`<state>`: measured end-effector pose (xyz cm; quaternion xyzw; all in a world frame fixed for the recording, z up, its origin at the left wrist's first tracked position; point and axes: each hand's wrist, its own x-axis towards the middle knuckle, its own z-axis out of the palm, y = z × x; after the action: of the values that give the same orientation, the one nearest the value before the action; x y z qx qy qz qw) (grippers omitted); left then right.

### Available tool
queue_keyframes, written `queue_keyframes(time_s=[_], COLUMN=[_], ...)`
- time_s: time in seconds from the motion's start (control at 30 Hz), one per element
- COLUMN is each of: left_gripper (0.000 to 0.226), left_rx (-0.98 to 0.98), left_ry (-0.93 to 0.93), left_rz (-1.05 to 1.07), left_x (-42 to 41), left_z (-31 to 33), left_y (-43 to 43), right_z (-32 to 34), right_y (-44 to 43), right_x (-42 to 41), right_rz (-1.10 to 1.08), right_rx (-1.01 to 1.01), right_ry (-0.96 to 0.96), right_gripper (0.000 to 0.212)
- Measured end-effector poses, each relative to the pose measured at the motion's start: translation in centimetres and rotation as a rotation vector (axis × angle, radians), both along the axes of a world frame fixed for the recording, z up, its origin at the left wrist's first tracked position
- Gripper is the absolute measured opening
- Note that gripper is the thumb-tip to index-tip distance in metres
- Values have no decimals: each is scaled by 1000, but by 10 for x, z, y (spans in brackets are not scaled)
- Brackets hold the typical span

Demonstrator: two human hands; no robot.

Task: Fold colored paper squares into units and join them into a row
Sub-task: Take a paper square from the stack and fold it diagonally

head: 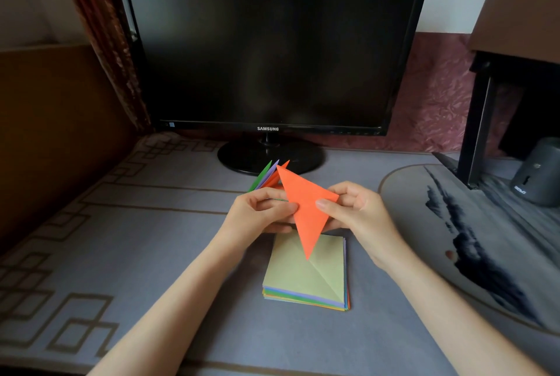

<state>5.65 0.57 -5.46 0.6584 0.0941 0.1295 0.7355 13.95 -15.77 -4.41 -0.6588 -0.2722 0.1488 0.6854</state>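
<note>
At table's back edge, monitor [266,42] bezel reads SAMSUNG. Over mid-table, left hand [260,212] and right hand [357,212] are raised, thumbs and fingers clamped on orange folded unit [306,215]. Joined green-purple-orange units [268,177] stick up behind left fingers. Paper stack [303,278] lies on table [212,254] below.

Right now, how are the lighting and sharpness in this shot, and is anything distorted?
Head view: dim, soft light; the orange folded paper, left hand and right hand are sharp; the monitor is dark, glare-free; the wide-angle lens slants the monitor's sides; far left falls into shadow.
</note>
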Motion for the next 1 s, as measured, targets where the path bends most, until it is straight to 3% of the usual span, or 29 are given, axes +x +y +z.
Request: queue_keyframes(time_s=[0.17,0.3,0.4,0.5,0.67,0.83,1.0], left_gripper=[7,9,8,10,12,21,21], left_rx=[-14,-15,-32,-40,-18,-48,69], left_ry=[-6,-7,-14,-12,-30,-47,-38], left_rz=[33,61,54,25,-40,-62,-28], left_x=[2,2,1,0,-2,-1,-1], left_z=[-1,0,1,2,1,1,0], left_y=[0,1,1,0,-2,-4,-7], right_z=[-2,-1,-5,-6,-11,-9,-8], right_y=[0,-8,-10,-6,0,4,4], right_x=[2,7,9,7,10,7,5], right_rz=[9,49,104,76,2,-26,-21], right_rx=[2,-103,-281,-248,-84,-15,60], right_ry=[-143,-527,-661,-604,-342,-188,-90], right_gripper=[17,58,49,21,7,9,28])
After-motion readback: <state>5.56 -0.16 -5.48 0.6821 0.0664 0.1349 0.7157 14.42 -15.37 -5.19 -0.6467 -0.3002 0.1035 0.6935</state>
